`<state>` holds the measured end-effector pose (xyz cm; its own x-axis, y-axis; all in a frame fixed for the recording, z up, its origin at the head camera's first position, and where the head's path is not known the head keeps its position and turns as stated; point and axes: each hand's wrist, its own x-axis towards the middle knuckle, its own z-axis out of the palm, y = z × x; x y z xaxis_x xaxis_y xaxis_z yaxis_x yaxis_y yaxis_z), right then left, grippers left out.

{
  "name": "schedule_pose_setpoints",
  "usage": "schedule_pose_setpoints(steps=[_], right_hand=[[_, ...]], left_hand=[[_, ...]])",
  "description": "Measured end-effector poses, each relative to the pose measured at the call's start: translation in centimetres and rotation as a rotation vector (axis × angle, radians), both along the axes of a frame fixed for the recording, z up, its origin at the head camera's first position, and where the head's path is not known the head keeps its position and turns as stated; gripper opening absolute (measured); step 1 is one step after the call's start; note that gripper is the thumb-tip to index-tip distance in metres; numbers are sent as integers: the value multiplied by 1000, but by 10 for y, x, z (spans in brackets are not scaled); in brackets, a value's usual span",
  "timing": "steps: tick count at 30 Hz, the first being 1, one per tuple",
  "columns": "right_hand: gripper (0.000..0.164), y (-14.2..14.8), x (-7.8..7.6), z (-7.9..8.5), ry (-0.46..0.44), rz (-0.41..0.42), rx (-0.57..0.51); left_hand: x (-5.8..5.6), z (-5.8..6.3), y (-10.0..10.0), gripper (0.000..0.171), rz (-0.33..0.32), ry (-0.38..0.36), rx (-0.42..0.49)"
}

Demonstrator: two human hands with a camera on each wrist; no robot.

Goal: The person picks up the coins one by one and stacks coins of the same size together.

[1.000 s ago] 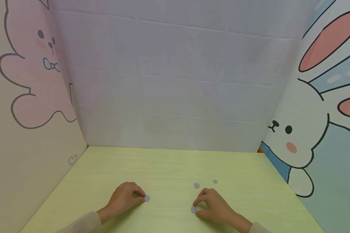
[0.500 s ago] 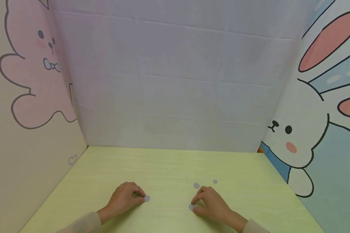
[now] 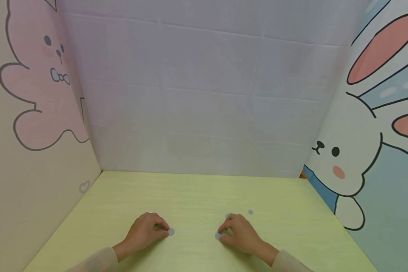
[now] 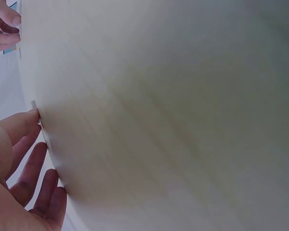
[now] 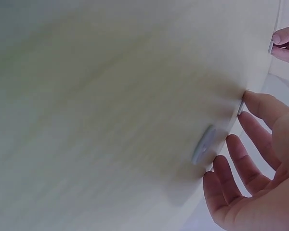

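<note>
My left hand (image 3: 146,232) rests low over the table, thumb and forefinger pinching the edge of a small flat grey disc (image 3: 171,231). To its right, my right hand (image 3: 240,234) pinches a second grey disc (image 3: 218,236), which lies at the tabletop. Just behind the right hand's knuckles, a third disc (image 3: 227,215) is partly covered by that hand. Farther back and right lies a smaller one (image 3: 250,212). In the right wrist view, a round grey disc (image 5: 203,144) lies on the table beside the right hand's lower fingers. Markings on the discs are too small to tell.
The pale yellow-green table (image 3: 176,196) is bounded by a creased white back sheet (image 3: 197,113). A left panel carries a pink cartoon figure (image 3: 44,94). A right panel shows a white cartoon rabbit (image 3: 353,158).
My right hand has slid left and slightly away from me with its disc, and now partly covers the disc behind it. The left hand has stayed in place with its disc.
</note>
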<state>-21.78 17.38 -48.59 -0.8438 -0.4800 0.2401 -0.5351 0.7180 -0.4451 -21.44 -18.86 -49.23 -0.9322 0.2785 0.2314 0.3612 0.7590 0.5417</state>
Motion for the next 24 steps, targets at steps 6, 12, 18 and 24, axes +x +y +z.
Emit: schedule_pose_setpoints(steps=[6, 12, 18, 24], right_hand=[[11, -9, -4, -1, -34, -9, -12], [11, -19, -7, 0, -31, -4, -20], [11, -26, -9, 1, -22, 1, -14], [11, -30, -11, 1, -18, 3, -5]], left_hand=[[-1, -1, 0, 12, 4, 2, 1], [-3, -2, 1, 10, 4, 5, -3], [-2, -1, 2, 10, 4, 2, -1], [-2, -1, 2, 10, 7, -11, 9]])
